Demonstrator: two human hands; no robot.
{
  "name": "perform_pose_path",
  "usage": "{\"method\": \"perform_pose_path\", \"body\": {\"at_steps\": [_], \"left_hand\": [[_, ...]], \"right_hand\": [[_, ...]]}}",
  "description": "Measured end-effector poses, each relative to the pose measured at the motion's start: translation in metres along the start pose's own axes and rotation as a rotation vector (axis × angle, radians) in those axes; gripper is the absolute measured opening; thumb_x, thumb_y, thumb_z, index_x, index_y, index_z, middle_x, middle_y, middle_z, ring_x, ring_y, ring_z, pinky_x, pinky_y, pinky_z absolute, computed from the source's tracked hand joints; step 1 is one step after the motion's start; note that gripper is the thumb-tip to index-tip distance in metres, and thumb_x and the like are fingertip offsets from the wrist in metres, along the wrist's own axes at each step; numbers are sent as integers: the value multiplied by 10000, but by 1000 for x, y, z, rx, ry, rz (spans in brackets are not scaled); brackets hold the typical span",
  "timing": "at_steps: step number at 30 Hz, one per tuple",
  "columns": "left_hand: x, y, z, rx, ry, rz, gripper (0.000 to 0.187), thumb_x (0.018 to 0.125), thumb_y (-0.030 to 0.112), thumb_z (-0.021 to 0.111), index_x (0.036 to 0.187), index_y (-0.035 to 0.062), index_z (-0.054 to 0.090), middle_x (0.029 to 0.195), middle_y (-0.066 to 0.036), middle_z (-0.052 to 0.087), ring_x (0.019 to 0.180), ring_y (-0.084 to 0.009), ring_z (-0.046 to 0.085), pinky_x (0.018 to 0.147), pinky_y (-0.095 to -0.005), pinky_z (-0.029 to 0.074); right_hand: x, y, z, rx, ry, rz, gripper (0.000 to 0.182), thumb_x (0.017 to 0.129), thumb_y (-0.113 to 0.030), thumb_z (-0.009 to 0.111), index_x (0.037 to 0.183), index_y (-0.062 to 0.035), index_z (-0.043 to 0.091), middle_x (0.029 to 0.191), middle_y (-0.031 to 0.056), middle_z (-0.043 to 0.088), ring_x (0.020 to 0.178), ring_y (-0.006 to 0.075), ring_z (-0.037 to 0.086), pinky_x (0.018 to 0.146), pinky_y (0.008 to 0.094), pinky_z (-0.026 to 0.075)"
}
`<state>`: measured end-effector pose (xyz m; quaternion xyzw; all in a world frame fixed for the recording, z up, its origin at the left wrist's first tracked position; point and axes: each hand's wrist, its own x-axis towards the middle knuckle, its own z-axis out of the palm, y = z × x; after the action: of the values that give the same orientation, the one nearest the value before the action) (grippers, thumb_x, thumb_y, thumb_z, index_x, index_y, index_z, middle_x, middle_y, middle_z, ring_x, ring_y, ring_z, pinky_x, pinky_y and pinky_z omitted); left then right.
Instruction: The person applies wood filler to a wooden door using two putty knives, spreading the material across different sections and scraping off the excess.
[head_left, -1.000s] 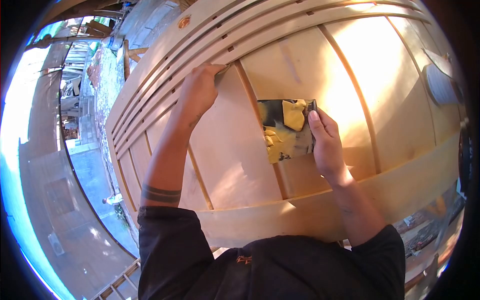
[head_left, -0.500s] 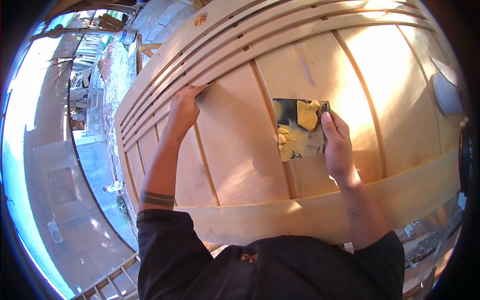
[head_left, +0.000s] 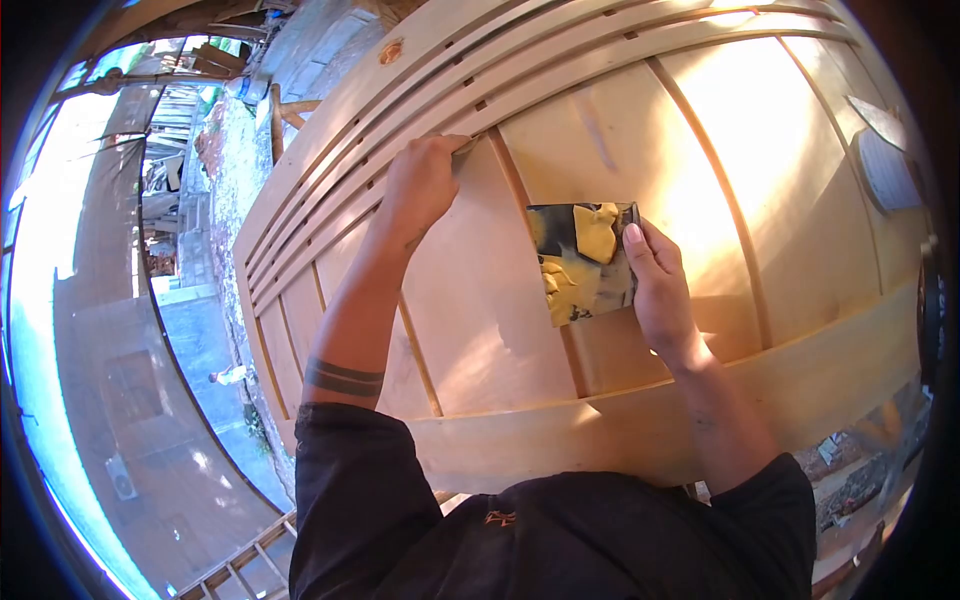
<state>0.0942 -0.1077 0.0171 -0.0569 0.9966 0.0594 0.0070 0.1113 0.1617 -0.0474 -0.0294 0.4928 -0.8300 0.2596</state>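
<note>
A pale wooden door panel (head_left: 490,290) with grooves and slotted rails lies in front of me. My left hand (head_left: 422,180) is closed round a putty knife (head_left: 467,146), mostly hidden by the fingers. Its blade meets the panel beside the lowest rail, near the top of a groove. My right hand (head_left: 660,290) grips a dark, flat square board (head_left: 550,226) by its right edge, thumb on top. Yellow putty (head_left: 596,235) sits on the board in a thick lump, with more smeared toward its lower left. The board is held over the middle of the panel.
A round knot (head_left: 391,51) marks the panel's far frame. A whitish flat piece (head_left: 888,172) lies at the panel's right end. Part of a wooden ladder (head_left: 243,570) shows at lower left. Far off to the left, a person (head_left: 229,376) is on the ground.
My left hand has slid right and slightly up along the lowest rail with the putty knife. The board in my right hand has shifted a little left. The view has tilted slightly.
</note>
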Motion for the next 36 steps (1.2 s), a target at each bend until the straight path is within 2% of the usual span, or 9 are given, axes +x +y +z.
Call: {"method": "perform_pose_path", "body": {"at_steps": [5,20,22,25,28,29,32,34,36], "left_hand": [[5,5,-8,-27,-56,-18,470,642,-97,501,1072,17,655,977,-236,637,917,-371,619,819,-396,483],[16,3,-8,-54,-86,-28,449,664,-84,505,1068,37,656,985,-230,636,939,-363,614,844,-404,474],[15,4,-6,-9,-87,-14,443,672,-77,507,1073,40,654,977,-220,644,934,-359,617,834,-409,476],[6,8,7,2,-5,-22,436,710,-57,482,1098,48,649,1030,-202,648,1026,-328,605,900,-357,452],[0,9,21,28,69,-65,444,703,-30,507,1109,75,652,1052,-190,645,1020,-326,607,885,-355,463],[3,5,22,13,2,-98,454,698,-31,507,1112,84,653,1063,-186,642,1019,-325,607,880,-358,465],[6,16,1,-10,-184,-226,490,674,-38,504,1117,103,657,1088,-170,637,998,-324,612,850,-373,479],[-12,15,8,12,-141,-117,476,680,-30,527,1107,127,668,1101,-130,629,1016,-321,592,873,-386,468],[-37,20,20,11,-78,-16,445,695,-45,529,1078,125,680,1066,-101,631,996,-319,587,860,-399,470]], "right_hand": [[0,3,2,-14,13,-25,294,999,-182,373,997,48,556,866,15,567,814,83,457,784,236,393],[0,0,-1,14,23,-21,305,1001,-189,374,1022,52,559,906,30,591,865,86,478,822,238,394],[0,0,-2,-1,29,-47,298,998,-188,377,1005,51,555,875,20,572,834,81,458,791,238,391],[3,-1,-4,-44,45,-75,287,995,-187,382,978,45,550,829,4,534,781,75,420,734,237,381],[3,6,-7,-74,89,-95,276,994,-186,385,954,36,545,798,-9,496,732,73,384,682,237,366],[3,9,-8,-77,105,-99,273,993,-186,386,948,32,543,790,-13,484,718,74,372,666,237,360],[0,2,-6,62,129,-67,315,996,-213,379,1013,39,567,870,15,564,770,78,472,725,230,411],[4,0,-9,171,132,-71,355,996,-240,379,1076,46,573,954,52,608,847,91,533,788,234,437],[8,-1,-18,126,136,-74,335,999,-228,370,1114,40,535,1005,74,603,893,115,570,809,256,468]]}}
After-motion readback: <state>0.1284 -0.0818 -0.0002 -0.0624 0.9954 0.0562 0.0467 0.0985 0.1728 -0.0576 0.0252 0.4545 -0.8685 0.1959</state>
